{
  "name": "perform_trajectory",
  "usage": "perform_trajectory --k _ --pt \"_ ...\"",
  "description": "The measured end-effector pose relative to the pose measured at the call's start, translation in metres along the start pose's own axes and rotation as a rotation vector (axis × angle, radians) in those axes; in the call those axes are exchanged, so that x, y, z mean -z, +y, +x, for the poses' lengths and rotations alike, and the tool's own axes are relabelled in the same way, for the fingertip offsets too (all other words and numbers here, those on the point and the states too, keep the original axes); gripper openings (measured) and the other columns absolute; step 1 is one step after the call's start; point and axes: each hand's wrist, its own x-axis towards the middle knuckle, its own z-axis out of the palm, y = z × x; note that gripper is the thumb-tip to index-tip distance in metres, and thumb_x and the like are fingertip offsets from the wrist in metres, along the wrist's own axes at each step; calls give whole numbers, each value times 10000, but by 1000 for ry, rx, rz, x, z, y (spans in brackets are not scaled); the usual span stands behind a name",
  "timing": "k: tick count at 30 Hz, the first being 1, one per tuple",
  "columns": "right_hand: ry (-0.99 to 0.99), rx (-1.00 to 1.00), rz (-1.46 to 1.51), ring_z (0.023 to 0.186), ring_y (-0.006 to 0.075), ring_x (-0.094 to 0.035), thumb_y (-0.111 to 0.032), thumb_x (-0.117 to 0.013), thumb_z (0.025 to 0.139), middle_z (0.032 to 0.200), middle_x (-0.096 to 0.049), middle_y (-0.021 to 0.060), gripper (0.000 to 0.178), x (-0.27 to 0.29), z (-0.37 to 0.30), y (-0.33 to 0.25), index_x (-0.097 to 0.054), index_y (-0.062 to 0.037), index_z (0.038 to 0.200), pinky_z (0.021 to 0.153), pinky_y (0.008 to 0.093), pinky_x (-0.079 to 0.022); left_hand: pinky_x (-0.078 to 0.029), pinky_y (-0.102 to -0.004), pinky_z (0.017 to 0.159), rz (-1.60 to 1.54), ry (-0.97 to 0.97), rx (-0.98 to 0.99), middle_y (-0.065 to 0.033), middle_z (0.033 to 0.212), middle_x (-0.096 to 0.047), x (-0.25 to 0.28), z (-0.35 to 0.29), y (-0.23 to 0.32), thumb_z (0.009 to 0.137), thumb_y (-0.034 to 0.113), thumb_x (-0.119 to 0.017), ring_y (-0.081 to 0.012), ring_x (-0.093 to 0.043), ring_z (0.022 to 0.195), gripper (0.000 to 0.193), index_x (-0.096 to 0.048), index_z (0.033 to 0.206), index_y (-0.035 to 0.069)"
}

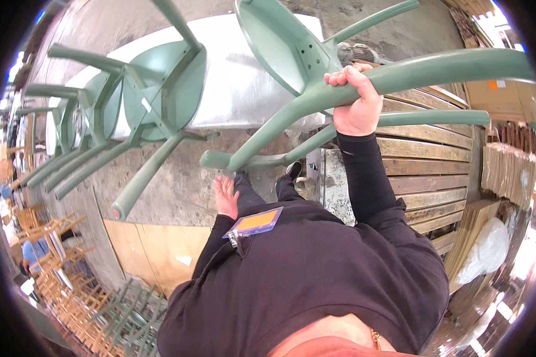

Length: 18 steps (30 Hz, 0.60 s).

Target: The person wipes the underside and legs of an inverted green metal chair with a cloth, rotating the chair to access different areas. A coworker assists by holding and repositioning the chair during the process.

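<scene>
My right hand (pixel 360 106) is wrapped round a thick curved bar of a green wooden chair (pixel 441 72), close to its round seat. The chair is tilted, with the seat's underside and several screw holes showing beyond my hand. One lower bar of it ends in front of my body, just above my left hand (pixel 225 197). That hand is open, fingers apart and holding nothing; a small gap seems to lie between it and the bar. To the left, a similar green chair (pixel 161 89) shows its round seat and crossed braces, with its legs pointing toward me.
More green chairs (pixel 95 113) stand in a row at far left, by a white sheet-covered surface (pixel 220 71). A slatted wooden platform (pixel 423 149) lies at right. Stacked cardboard (pixel 509 169) and bare wooden frames (pixel 59 268) fill the sides. A brown board (pixel 161 250) lies on the floor.
</scene>
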Motion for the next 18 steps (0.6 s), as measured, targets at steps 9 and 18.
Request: perform_trajectory --k 9,18 --pt "92 -61 90 743 255 -645 -97 -670 884 749 -609 71 94 48 70 -83 -590 -49 873 776 445 -553 -559 -407 795 -56 120 -679 -95 1115 -640 -138 13 83 993 447 -667 -225 -644 871 482 -621 1173 2" --pt "260 401 616 758 214 -596 -130 -638 876 742 -582 50 170 155 -5 -273 -550 -73 742 920 447 -531 -437 -382 1054 117 -755 -1007 -130 1283 -638 -347 -120 237 1089 451 -412 -229 -591 1200 575 -600 1311 -44"
